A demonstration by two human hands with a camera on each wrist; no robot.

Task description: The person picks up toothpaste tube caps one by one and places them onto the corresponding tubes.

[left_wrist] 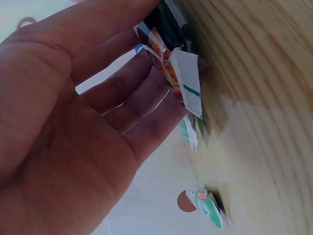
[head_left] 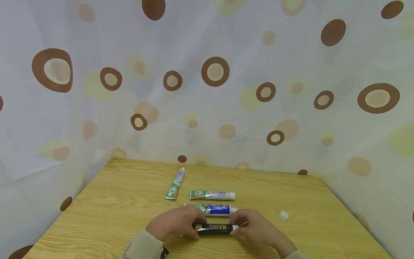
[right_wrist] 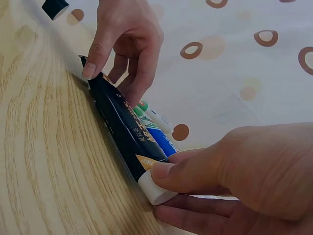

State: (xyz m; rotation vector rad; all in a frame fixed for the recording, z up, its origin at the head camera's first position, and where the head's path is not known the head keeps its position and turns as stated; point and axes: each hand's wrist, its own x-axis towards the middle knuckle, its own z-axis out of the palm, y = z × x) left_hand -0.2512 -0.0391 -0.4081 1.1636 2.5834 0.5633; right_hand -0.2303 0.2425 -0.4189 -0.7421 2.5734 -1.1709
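Observation:
A black toothpaste tube point(head_left: 215, 229) with a white cap point(right_wrist: 154, 188) lies crosswise near the front of the table, between my hands. With thumb and fingers on opposite edges, my left hand point(head_left: 178, 223) grips its flat tail end. At the other end, my right hand point(head_left: 257, 226) pinches the white cap. Just behind it lies a blue and white toothpaste tube point(head_left: 220, 210), partly hidden by my left hand, its cap end beside my right fingers. In the left wrist view, the black tube point(left_wrist: 166, 24) shows only in part past my fingers.
Farther back, a green and white toothpaste tube point(head_left: 211, 195) lies crosswise on the wooden table point(head_left: 97, 216). Another green and white tube point(head_left: 175, 184) lies at a slant to its left. A small white cap point(head_left: 284, 215) sits on the right. Behind hangs a dotted curtain point(head_left: 239, 108).

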